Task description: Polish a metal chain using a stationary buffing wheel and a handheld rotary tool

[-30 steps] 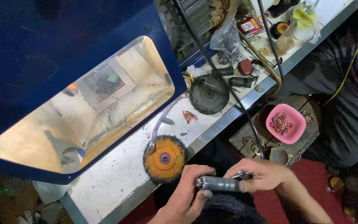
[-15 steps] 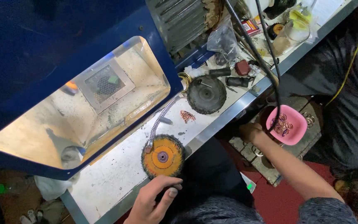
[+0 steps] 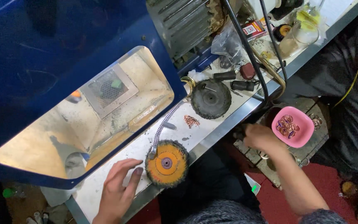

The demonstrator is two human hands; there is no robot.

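the left hand is lying flat and open on the workbench, fingers just touching the orange wire brush wheel, holding nothing. the right hand is reaching down beside the pink tray of rings; i cannot tell if it is gripping anything. a black wheel and hanging cables are sitting between.

A jewellery polishing workshop: a blue metal dust hood, round orange bristle buffing wheel, dusty grey surface, pink ring-filled dish.
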